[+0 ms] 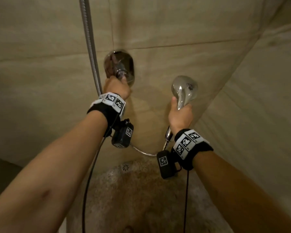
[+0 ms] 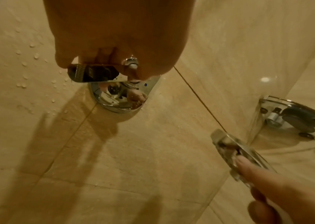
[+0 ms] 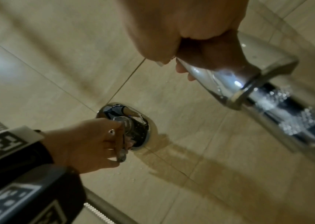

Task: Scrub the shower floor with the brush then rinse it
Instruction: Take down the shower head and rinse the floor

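You had your left hand (image 1: 117,88) curled on the tap handle (image 2: 93,72) and your right hand (image 1: 181,117) gripping the shower head (image 1: 184,89), so turning gently and aiming down at the shower floor (image 1: 141,190) seemed wise.

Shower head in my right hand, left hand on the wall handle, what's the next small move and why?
Probably tilt the shower head down toward the shower floor before working the faucet handle further. The right hand holds it up, facing the wall rather than the floor, while the left hand has its grip on the handle, so water would likely hit the wall.
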Demonstrator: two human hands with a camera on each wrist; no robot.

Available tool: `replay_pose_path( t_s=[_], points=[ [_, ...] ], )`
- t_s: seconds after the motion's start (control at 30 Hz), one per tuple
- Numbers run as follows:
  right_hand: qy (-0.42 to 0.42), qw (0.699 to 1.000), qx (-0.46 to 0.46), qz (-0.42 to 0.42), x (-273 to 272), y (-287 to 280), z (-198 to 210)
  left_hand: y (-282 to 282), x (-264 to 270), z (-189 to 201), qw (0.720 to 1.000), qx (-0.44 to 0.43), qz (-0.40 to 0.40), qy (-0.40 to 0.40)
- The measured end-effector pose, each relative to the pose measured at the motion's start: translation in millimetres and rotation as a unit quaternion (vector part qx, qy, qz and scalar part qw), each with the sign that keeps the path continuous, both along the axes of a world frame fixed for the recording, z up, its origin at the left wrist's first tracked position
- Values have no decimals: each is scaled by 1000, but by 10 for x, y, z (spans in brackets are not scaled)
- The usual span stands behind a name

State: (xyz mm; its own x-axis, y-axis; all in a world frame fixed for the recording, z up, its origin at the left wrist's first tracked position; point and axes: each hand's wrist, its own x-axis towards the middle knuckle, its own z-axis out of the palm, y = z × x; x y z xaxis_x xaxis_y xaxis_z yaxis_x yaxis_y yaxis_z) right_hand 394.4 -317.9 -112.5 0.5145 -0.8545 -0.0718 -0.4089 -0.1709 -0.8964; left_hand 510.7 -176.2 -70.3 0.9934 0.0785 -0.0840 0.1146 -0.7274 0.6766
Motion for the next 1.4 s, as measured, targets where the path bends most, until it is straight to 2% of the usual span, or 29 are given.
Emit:
replay_pose_path(
  t_s=[0.1,0.3,0.43,0.53,0.77,0.83,0.93,1.0,1.03,1.1,1.17,1.27,1.4],
  points=[
    [11,999,1,-36,-54,-90,-91,11,57,-39,1000,28,5,-13],
    [36,995,1,-88,-179,-234,-211,-65,52,-14,999,26,21,-13],
    [38,993,13,-110,-292,-296,-239,-155,-63,70,997,72,11,-10],
    [29,993,6,-114,-368,-301,-237,-189,-61,79,996,88,17,-5],
    [12,997,-48,-55,-561,-296,-156,-413,-282,96,996,25,72,38],
    [7,997,-67,-26,-608,-308,-157,-470,-430,123,999,29,34,30],
    [6,996,-85,20,-753,-307,-143,-449,-730,199,998,24,-63,3],
    [14,994,-95,45,-868,-298,-141,-442,-928,232,990,-47,-135,-1],
    [13,993,-103,55,-948,-284,-135,-425,-1059,235,980,-106,-168,21],
    [4,991,-112,67,-1090,-263,-149,-368,-1361,269,937,-246,-220,114],
    [-7,991,-115,68,-1190,-240,-151,-295,-1611,315,889,-315,-273,189],
    [-15,990,-119,75,-1336,-176,-112,-146,-1892,333,865,-298,-337,221],
    [-25,987,-138,84,-1485,-43,-9,83,-2069,374,870,-279,-336,230]
  ],
)
